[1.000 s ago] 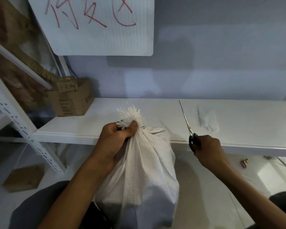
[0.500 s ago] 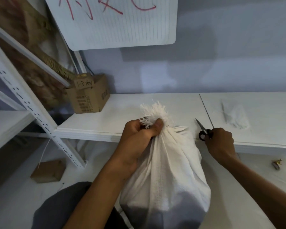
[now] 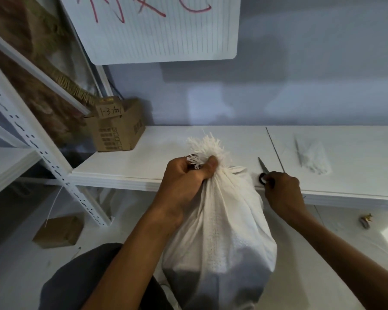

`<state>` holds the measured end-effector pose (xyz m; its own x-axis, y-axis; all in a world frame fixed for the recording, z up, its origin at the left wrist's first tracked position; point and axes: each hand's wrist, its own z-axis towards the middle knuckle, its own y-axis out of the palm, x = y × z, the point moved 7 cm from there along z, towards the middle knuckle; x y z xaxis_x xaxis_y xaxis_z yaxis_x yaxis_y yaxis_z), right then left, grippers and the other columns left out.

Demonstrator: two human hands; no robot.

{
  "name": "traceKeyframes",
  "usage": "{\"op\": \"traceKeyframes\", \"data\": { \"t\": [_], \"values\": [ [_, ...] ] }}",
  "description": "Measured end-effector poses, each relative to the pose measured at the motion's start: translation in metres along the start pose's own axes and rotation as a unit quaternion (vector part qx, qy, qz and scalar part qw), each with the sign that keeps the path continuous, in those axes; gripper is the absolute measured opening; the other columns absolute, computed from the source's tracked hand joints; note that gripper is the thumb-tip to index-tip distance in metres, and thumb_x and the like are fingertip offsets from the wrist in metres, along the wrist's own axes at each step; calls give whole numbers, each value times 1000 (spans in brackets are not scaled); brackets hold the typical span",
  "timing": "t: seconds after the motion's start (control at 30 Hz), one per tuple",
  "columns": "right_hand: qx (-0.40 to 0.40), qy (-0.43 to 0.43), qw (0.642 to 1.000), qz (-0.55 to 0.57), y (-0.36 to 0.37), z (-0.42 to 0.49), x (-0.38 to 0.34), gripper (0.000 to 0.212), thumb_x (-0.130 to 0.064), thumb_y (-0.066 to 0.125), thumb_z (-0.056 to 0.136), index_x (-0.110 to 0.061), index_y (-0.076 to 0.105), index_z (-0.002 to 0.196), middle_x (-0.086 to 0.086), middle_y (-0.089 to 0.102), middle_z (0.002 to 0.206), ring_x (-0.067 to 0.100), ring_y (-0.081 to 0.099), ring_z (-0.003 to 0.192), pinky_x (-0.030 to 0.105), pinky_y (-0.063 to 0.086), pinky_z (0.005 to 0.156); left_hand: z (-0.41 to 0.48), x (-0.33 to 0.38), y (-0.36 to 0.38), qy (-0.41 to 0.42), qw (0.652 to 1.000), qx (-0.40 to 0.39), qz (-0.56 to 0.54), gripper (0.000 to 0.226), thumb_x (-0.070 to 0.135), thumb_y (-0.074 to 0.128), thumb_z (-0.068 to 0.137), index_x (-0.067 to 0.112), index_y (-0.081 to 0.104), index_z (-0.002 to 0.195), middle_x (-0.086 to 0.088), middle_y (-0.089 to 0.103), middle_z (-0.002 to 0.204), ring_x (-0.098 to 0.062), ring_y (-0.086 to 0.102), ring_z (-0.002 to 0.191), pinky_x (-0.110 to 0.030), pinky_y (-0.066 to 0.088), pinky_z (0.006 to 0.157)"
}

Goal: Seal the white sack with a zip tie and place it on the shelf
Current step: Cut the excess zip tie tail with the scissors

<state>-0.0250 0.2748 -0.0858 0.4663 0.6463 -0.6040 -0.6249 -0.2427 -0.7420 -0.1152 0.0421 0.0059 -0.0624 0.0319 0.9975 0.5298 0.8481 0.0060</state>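
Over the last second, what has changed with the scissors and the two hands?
The right hand has lowered the scissors from upright, blades pointing up, to lying flat at the front edge of the shelf, fingers still on the black handle. The left hand keeps its grip on the gathered neck of the white sack, which has not reached the shelf.

Lighting: dim, cool, diffuse; soft pale patches are showing on the wall (image 3: 300, 90). Shadow is falling beneath the whiteboard (image 3: 157, 30) and darkening the white sack (image 3: 220, 238) base. Focus: slightly soft. Wide-angle distortion is bending the rack post (image 3: 43, 153) at left.
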Motion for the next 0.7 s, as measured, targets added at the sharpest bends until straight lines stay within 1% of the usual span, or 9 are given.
{"op": "traceKeyframes", "data": {
  "t": [0.1, 0.2, 0.37, 0.47, 0.5, 0.57, 0.6, 0.67, 0.7],
  "values": [
    [-4, -22, 1000, 10, -8, -6, -8, 21, 1, 57, 87, -2, 73, 99, 19, 74, 90, 35, 68, 79, 27, 44, 69, 1, 0, 3, 9, 1000, -1, 8, 31, 27, 73, 86, -4, 71, 91, -20, 74, 103, -35, 68, 103, -53, 51, 98],
    [0, -53, 998, 16, -17, -17, -18, 20, 0, 59, 86, -5, 74, 99, 13, 75, 92, 27, 69, 80, 23, 44, 73, 0, 0, 4, 9, 1000, 0, 11, 26, 26, 73, 86, 0, 73, 90, -17, 76, 101, -33, 69, 102, -53, 51, 98],
    [-13, -87, 996, 32, -32, -37, -35, 17, -2, 63, 85, -12, 74, 92, 8, 73, 86, 22, 67, 75, 30, 52, 71, -2, -1, 5, 13, 1000, -3, 13, 24, 25, 74, 86, 2, 74, 89, -15, 77, 98, -32, 70, 101, -51, 52, 97],
    [-49, -85, 994, 49, -42, -53, -42, 19, -3, 60, 88, -12, 74, 96, 3, 73, 88, 14, 65, 75, 22, 52, 71, -4, 1, 4, 18, 1000, -4, 14, 23, 26, 74, 85, 2, 74, 87, -16, 77, 97, -33, 70, 99, -51, 51, 96],
    [-60, -87, 993, 58, -44, -61, -44, 19, -5, 58, 89, -14, 74, 97, 0, 72, 89, 11, 64, 76, 23, 54, 72, -4, 1, 3, 19, 1000, -4, 17, 25, 26, 74, 85, 2, 74, 87, -18, 76, 97, -32, 71, 97, -53, 51, 95],
    [-77, -104, 989, 67, -50, -79, -48, 19, -21, 53, 93, -19, 70, 101, -5, 70, 93, 10, 65, 81, 32, 57, 75, -4, 3, 4, 30, 999, -4, 21, 28, 28, 75, 84, 0, 73, 86, -22, 74, 97, -29, 71, 89, -56, 50, 95],
    [-86, -108, 988, 70, -54, -89, -51, 26, -35, 48, 94, -22, 67, 106, -6, 70, 99, 11, 66, 85, 36, 57, 76, -5, 5, 4, 41, 999, 1, 30, 27, 29, 76, 83, 2, 73, 85, -21, 75, 94, -26, 70, 86, -56, 51, 93],
    [-92, -98, 988, 78, -61, -109, -51, 57, -66, 30, 90, -28, 59, 121, -8, 64, 115, 9, 65, 92, 38, 55, 80, -11, 10, 4, 77, 994, 20, 72, 23, 31, 77, 82, 8, 74, 79, -9, 77, 82, -20, 72, 80, -50, 55, 87],
    [-95, -92, 988, 85, -64, -120, -50, 66, -73, 23, 85, -32, 54, 126, -11, 59, 121, 6, 65, 92, 38, 55, 81, -15, 13, 6, 97, 990, 31, 97, 23, 32, 77, 82, 9, 74, 77, -4, 77, 78, -18, 72, 77, -46, 57, 82]
  ]
}}
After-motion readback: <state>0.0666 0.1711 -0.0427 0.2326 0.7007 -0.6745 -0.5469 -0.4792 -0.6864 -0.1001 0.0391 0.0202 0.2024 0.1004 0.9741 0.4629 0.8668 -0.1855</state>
